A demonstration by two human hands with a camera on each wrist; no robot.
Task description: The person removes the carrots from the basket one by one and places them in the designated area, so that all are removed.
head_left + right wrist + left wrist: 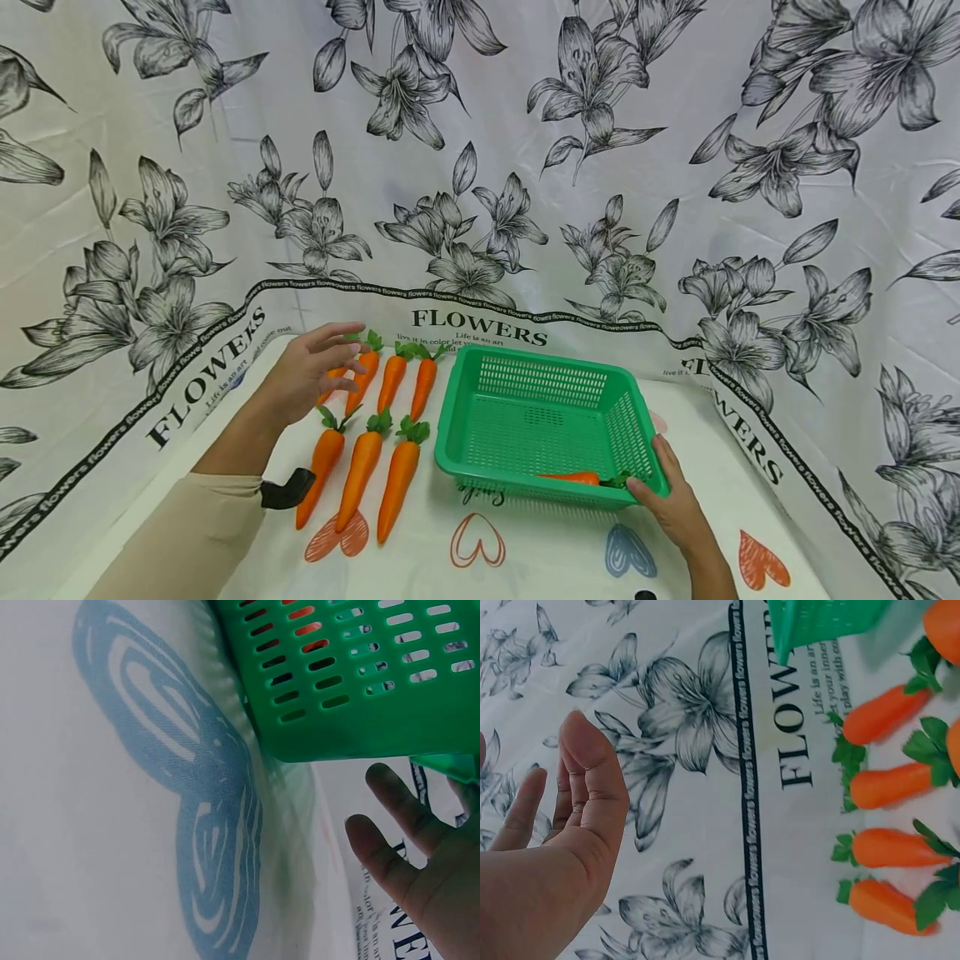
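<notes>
My left hand (309, 373) hovers at the left over the back row of carrots (391, 383), its fingers loosely spread and holding nothing. It partly covers the leftmost carrot there. In the left wrist view the left hand (589, 799) appears apart from the carrots (889, 786). Three more carrots (401, 483) with green leafy tops lie in a front row. My right hand (675, 500) grips the front right corner of a green plastic basket (448, 433), thumb at the rim. Inside the basket, one carrot (577, 477) lies along the front wall.
A white cloth printed with hearts (478, 540) covers the table. Behind it and at both sides hangs a white curtain (480, 117) with black flower drawings. The basket stands right of the carrots.
</notes>
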